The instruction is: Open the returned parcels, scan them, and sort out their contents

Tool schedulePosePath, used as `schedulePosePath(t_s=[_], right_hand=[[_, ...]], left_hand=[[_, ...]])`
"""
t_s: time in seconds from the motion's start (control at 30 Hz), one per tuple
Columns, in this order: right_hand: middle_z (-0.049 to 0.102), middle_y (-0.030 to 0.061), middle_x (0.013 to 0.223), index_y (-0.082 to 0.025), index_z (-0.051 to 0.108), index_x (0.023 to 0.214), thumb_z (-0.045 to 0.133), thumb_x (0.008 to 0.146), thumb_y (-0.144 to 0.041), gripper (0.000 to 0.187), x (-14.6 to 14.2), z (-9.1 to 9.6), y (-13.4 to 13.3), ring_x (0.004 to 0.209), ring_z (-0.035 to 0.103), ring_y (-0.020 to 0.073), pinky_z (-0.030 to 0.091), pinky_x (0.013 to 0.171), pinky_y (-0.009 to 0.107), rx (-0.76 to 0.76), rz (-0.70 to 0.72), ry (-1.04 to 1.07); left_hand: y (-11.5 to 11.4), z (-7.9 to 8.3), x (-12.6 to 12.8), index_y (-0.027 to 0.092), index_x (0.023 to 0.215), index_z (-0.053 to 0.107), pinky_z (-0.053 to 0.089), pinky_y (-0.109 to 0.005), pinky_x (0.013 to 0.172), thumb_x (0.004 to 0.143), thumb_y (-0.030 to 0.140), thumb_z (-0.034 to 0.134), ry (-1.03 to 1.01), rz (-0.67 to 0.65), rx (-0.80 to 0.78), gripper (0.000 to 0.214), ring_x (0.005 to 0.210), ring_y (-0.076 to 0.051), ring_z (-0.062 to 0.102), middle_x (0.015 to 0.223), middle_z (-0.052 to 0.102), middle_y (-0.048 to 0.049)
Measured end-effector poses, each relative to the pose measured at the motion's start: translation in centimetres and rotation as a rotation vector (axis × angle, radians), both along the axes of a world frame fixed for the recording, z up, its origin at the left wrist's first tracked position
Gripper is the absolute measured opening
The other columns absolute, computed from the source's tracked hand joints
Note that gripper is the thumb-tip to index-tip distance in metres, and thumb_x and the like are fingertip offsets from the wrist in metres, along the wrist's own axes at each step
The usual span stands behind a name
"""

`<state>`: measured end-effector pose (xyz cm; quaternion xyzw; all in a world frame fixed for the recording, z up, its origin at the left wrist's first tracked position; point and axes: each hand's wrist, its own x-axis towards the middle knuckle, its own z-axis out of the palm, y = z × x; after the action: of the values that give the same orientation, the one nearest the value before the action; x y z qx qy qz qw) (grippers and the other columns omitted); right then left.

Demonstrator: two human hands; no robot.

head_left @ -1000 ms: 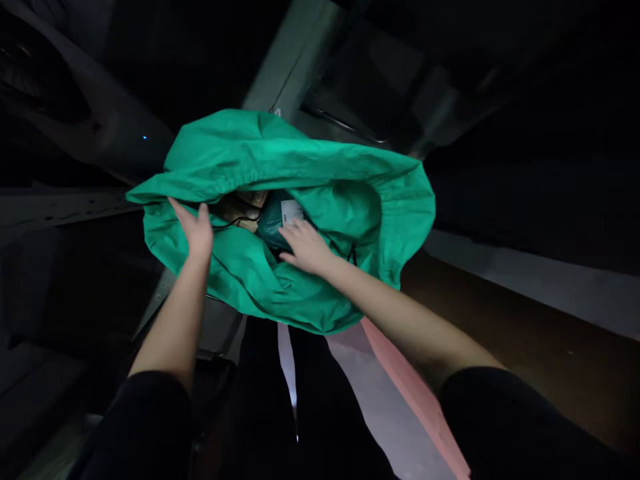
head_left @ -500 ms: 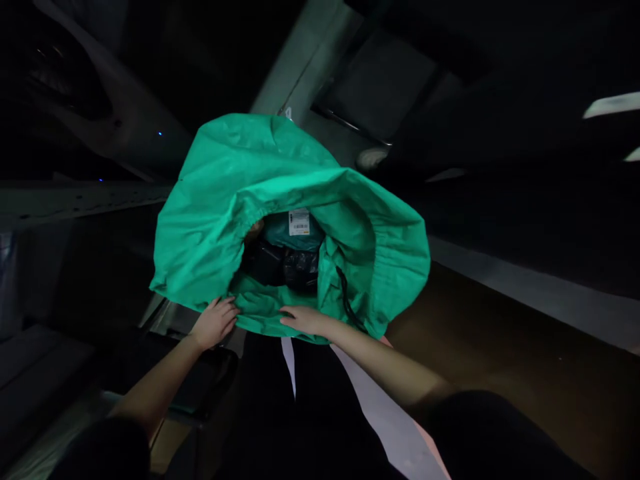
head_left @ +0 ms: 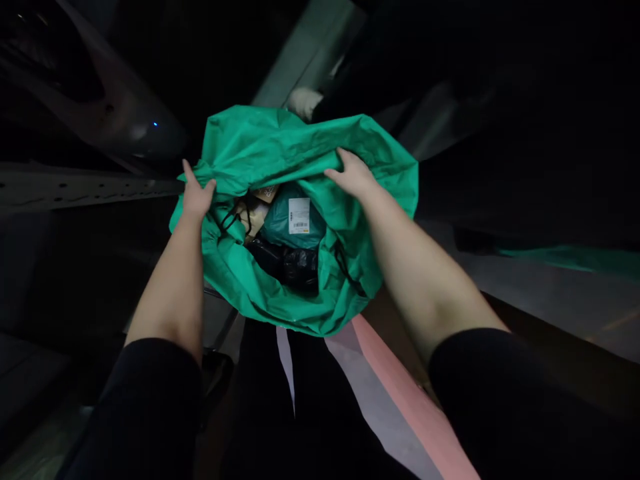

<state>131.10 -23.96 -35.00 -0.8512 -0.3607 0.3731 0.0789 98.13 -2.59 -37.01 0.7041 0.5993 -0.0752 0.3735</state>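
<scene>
A large green fabric bag lies in front of me with its wide mouth facing up. My left hand rests at the bag's left rim, finger and thumb spread apart. On the far right part of the rim lies my right hand, its thumb and finger also apart against the cloth. Inside are a dark green plastic package with a white barcode label, black plastic-wrapped packages, and a tan package at the left. A black cord hangs at the left of the opening.
A pale perforated metal beam runs in from the left. A wheel-like dark shape shows at the upper left. Beyond the bag are a grey beam and a whitish rounded object. The surroundings are very dark.
Both hands have moved from the near rim, the left to the left side and the right to the far rim. The far cloth is folded back, exposing more of the packages.
</scene>
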Motion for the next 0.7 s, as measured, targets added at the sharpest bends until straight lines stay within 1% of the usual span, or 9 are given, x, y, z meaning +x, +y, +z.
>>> schedulePosePath(t_s=[0.1, 0.17, 0.2, 0.27, 0.33, 0.47, 0.57, 0.63, 0.7], right_hand=[[0.033, 0.0197, 0.165, -0.006, 0.042, 0.156, 0.051, 0.101, -0.026, 0.059, -6.1, 1.7, -2.9, 0.155, 0.02, 0.0393, 0.013, 0.127, 0.062, 0.104, 0.098, -0.064], [0.041, 0.0147, 0.162, -0.014, 0.053, 0.15, 0.057, 0.098, -0.027, 0.054, -10.1, 3.1, -6.1, 0.154, 0.025, 0.0374, 0.019, 0.128, 0.057, 0.122, 0.184, 0.018], [0.046, 0.0148, 0.159, -0.015, 0.059, 0.145, 0.061, 0.095, -0.025, 0.051, -11.9, 3.8, -8.0, 0.152, 0.03, 0.0379, 0.022, 0.127, 0.058, 0.117, 0.207, 0.05], [0.05, 0.0146, 0.156, -0.015, 0.062, 0.143, 0.057, 0.096, -0.023, 0.048, -15.1, 5.4, -12.1, 0.151, 0.033, 0.0372, 0.024, 0.127, 0.058, 0.113, 0.234, 0.115], [0.052, 0.0122, 0.155, -0.019, 0.064, 0.141, 0.055, 0.096, -0.024, 0.046, -17.7, 7.5, -16.7, 0.15, 0.036, 0.0351, 0.029, 0.126, 0.057, 0.109, 0.224, 0.159], [0.064, 0.0079, 0.144, -0.021, 0.069, 0.134, 0.051, 0.093, -0.022, 0.045, -21.2, 14.0, -25.8, 0.141, 0.052, 0.0297, 0.045, 0.118, 0.052, 0.064, 0.113, 0.11], [0.066, 0.0058, 0.14, -0.028, 0.07, 0.133, 0.048, 0.091, -0.025, 0.047, -21.4, 20.3, -32.5, 0.135, 0.058, 0.027, 0.05, 0.114, 0.05, 0.025, -0.025, -0.001], [0.064, 0.0066, 0.142, -0.033, 0.067, 0.136, 0.044, 0.094, -0.03, 0.048, -20.4, 24.9, -37.1, 0.135, 0.058, 0.0282, 0.048, 0.115, 0.053, 0.006, -0.14, -0.105], [0.06, 0.0117, 0.147, -0.027, 0.064, 0.14, 0.041, 0.096, -0.034, 0.05, -19.4, 29.4, -41.8, 0.141, 0.052, 0.0317, 0.039, 0.121, 0.059, -0.02, -0.262, -0.233]], left_hand=[[-5.1, 1.7, -0.8, -0.001, 0.158, -0.018, 0.028, -0.048, 0.127, 0.103, 0.029, 0.048, -0.007, 0.108, 0.126, 0.091, 0.155, -0.028, 0.031, 0.167, 0.021, -0.0275], [-9.9, 3.5, -2.4, -0.001, 0.161, -0.006, 0.014, -0.052, 0.131, 0.099, 0.035, 0.056, -0.002, 0.072, 0.183, 0.094, 0.161, -0.034, 0.006, 0.171, 0.004, -0.025], [-12.4, 4.3, -3.5, 0.002, 0.163, 0.002, 0.013, -0.056, 0.13, 0.099, 0.04, 0.054, 0.028, -0.031, 0.198, 0.09, 0.161, -0.036, 0.003, 0.172, 0.007, -0.0233], [-16.8, 5.6, -5.9, 0.013, 0.163, 0.024, 0.012, -0.065, 0.127, 0.098, 0.047, 0.053, 0.084, -0.375, 0.089, 0.079, 0.16, -0.039, 0.01, 0.17, 0.02, -0.0206], [-19.4, 6.7, -8.4, 0.014, 0.16, 0.034, 0.022, -0.074, 0.12, 0.097, 0.048, 0.051, 0.192, -0.519, -0.038, 0.073, 0.154, -0.045, 0.027, 0.162, 0.037, -0.0256], [-19.3, 8.8, -11.7, 0.008, 0.159, 0.034, 0.029, -0.072, 0.118, 0.1, 0.047, 0.036, 0.176, -0.554, 0.078, 0.07, 0.152, -0.045, 0.03, 0.161, 0.037, -0.0285], [-18.1, 10.9, -12.8, 0.008, 0.16, 0.031, 0.034, -0.066, 0.119, 0.098, 0.049, 0.031, 0.153, -0.542, 0.054, 0.073, 0.151, -0.043, 0.035, 0.157, 0.043, -0.0268], [-18.1, 12.7, -13.3, 0.009, 0.159, 0.032, 0.043, -0.057, 0.117, 0.098, 0.048, 0.028, 0.166, -0.571, -0.012, 0.073, 0.145, -0.04, 0.046, 0.151, 0.051, -0.0261], [-19.0, 14.9, -13.9, 0.014, 0.157, 0.038, 0.052, -0.053, 0.109, 0.097, 0.045, 0.028, 0.179, -0.635, -0.053, 0.068, 0.133, -0.037, 0.06, 0.138, 0.063, -0.0225]])
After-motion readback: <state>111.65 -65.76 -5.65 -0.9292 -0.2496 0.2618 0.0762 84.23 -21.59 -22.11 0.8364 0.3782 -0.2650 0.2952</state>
